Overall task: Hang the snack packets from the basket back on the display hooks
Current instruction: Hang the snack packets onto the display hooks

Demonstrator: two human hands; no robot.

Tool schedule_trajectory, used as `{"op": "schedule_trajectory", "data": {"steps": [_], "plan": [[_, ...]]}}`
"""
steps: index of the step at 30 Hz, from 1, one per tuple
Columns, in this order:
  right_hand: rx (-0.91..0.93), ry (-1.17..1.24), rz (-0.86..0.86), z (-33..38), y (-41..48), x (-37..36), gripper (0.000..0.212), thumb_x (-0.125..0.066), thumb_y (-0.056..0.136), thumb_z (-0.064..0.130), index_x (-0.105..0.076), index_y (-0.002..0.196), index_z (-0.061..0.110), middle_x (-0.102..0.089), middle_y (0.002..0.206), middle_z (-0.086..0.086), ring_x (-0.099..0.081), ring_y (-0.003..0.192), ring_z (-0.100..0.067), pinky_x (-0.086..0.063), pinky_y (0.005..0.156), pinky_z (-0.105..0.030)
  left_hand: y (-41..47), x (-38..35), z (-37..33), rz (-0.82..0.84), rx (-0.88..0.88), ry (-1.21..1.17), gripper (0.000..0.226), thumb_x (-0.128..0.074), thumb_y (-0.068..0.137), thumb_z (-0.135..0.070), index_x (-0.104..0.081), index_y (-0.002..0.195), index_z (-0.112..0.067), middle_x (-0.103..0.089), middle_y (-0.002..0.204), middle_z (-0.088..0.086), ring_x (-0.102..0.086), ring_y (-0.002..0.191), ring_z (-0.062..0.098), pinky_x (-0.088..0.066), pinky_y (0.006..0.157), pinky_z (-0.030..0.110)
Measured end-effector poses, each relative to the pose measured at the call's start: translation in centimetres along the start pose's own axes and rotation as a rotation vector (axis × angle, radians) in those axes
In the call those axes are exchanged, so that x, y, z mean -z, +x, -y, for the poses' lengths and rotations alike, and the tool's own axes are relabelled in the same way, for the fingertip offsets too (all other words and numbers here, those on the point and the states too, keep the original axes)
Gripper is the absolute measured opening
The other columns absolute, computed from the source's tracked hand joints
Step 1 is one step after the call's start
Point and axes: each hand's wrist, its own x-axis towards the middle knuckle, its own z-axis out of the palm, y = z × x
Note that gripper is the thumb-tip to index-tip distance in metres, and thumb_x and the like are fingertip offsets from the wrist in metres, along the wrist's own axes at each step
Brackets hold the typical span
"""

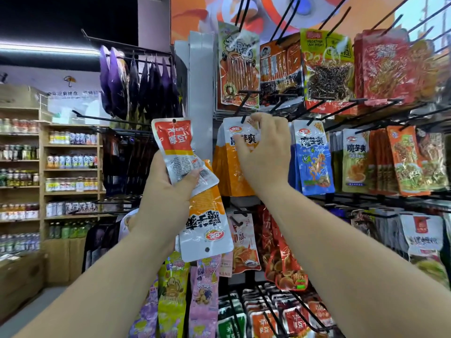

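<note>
Lighting was pretty bright and flat across the snack rack, mostly from overhead, with a strip light at upper left blown out to pure white against a nearly black ceiling. The glossy top-row packets had streaky white glare all over them, and the red-topped packet gripped in the left hand caught glints too. The centre was sharpest: big print on the orange packet pinched by the right hand was readable. Edges went soft and smeary, especially the far-right packets and the drink shelves at left, and the wide lens splayed the hooks and bowed shelf lines outward.
</note>
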Motion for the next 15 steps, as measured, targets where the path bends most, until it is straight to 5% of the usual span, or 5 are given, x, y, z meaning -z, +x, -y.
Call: {"op": "schedule_trajectory", "data": {"steps": [5,10,15], "plan": [[-0.045,0.024,0.199,-0.1,-1.8,0.0,0.073,-0.084,0.081,0.048,-0.055,0.145,0.026,-0.029,0.163,-0.012,-0.03,0.15,-0.03,-0.034,0.12,-0.046,0.0,0.4,0.3,-0.008,-0.019,0.019,0.033,-0.061,0.104,-0.012,-0.059,0.113,-0.043,-0.076,0.109,-0.006,-0.077,0.096,0.023,-0.067,0.072,0.045],[-0.02,-0.091,0.374,0.4,-2.3,0.3,0.086,-0.07,0.094,0.049,-0.023,0.164,0.028,0.005,0.173,-0.007,-0.002,0.16,-0.025,-0.024,0.123,-0.035,0.0,0.6,0.6,-0.011,-0.023,0.021,0.033,-0.06,0.104,-0.011,-0.059,0.114,-0.042,-0.076,0.111,-0.004,-0.076,0.099,0.026,-0.066,0.076,0.05],[-0.015,-0.151,0.448,0.3,-2.3,-0.6,0.087,-0.061,0.099,0.05,-0.008,0.166,0.03,0.016,0.172,-0.01,-0.003,0.16,-0.03,-0.033,0.119,-0.035,0.1,0.8,1.0,-0.01,-0.021,0.021,0.033,-0.06,0.105,-0.011,-0.059,0.115,-0.042,-0.076,0.11,-0.007,-0.077,0.098,0.02,-0.065,0.073,0.041]]}}
